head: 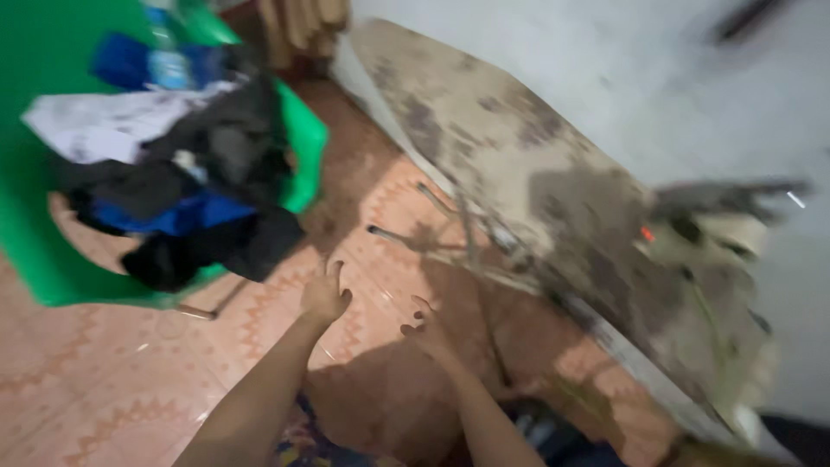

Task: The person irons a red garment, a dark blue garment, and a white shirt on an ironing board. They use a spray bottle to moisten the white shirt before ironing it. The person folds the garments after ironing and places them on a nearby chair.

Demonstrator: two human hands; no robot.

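From the head view, blurred by motion: both arms reach out low over the orange patterned floor tiles (130,380). The left hand (324,294) is open, fingers spread, holding nothing; the right hand (425,327) is loosely curled and also empty. Nearest the left hand, a green plastic chair (35,251) carries a heap of dark and blue clothes (186,186) spilling over its front edge. A stained ironing board (510,147) stands on thin metal legs (432,238) just beyond the right hand. I'd worry a careless reach knocks those legs, or drags the overhanging clothes down.

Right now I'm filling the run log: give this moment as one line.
left hand: empty, fingers spread | right hand: empty, over floor | clothes piled on green chair | ironing board at right
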